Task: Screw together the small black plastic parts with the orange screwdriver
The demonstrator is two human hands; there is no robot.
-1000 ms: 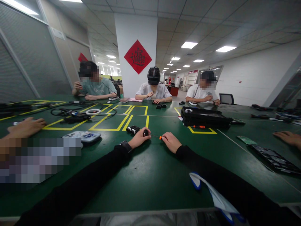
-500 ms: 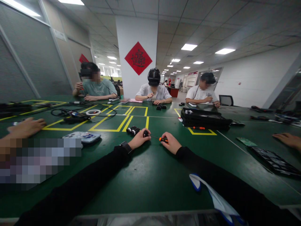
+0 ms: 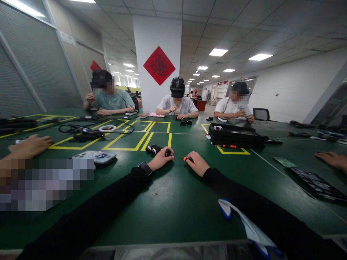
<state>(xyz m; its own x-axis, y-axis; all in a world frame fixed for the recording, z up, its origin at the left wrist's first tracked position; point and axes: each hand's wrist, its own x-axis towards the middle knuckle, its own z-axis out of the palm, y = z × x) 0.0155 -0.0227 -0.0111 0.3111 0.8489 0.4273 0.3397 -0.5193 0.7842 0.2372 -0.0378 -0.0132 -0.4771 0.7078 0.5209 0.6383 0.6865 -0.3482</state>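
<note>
My left hand (image 3: 159, 160) is closed around a small black part (image 3: 168, 152) resting on the green table (image 3: 168, 202). My right hand (image 3: 197, 163) pinches a small screwdriver with an orange handle (image 3: 185, 158), its thin shaft pointing left into the black part. Two more small black cylindrical parts (image 3: 153, 149) lie just left of my left hand. Both arms are in black sleeves, and a watch sits on my left wrist.
A black tool case (image 3: 235, 135) and a second orange screwdriver (image 3: 230, 146) lie at right. A phone-like device (image 3: 94, 156) and cables (image 3: 86, 131) are at left. Other people's hands rest at the left (image 3: 29, 146) and right (image 3: 330, 159) edges. Three people sit across the table.
My right hand has shifted slightly on the screwdriver handle while the tip stays in the black part. My left hand has stayed put.
</note>
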